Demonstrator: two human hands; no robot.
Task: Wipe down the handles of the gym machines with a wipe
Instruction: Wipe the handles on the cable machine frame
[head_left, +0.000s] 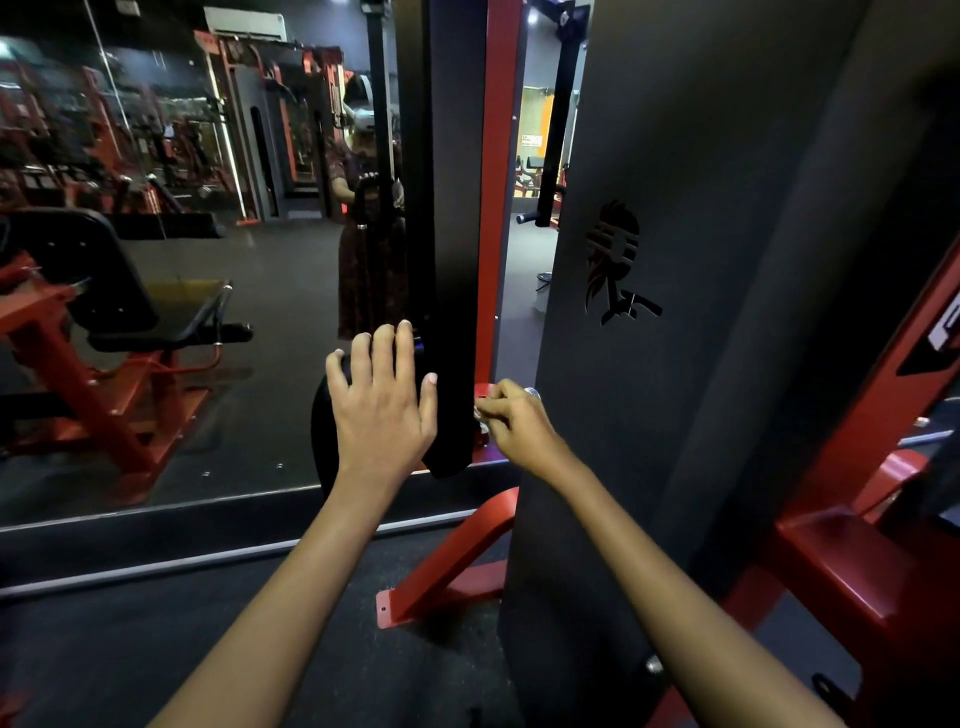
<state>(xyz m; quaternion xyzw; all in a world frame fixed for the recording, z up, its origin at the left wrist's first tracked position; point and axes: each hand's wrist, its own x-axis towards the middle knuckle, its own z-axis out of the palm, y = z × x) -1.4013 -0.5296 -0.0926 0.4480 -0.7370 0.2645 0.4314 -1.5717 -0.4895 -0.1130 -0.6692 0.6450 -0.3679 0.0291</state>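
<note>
No readable text here, just a cut-out logo (615, 262) on the dark machine panel (727, 260). Your left hand (382, 405) is spread flat against a black pad (452, 260). Your right hand (511, 421) pinches something small and whitish by the red frame (498, 208); can't tell if it's the wipe. Mirror (156, 260) sits behind.

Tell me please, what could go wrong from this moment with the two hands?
1. The left hand lies open on the black pad with no wipe visible, so wiping may be skipped.
2. The right hand pinches something small at the red frame; fingers could catch there.
</note>
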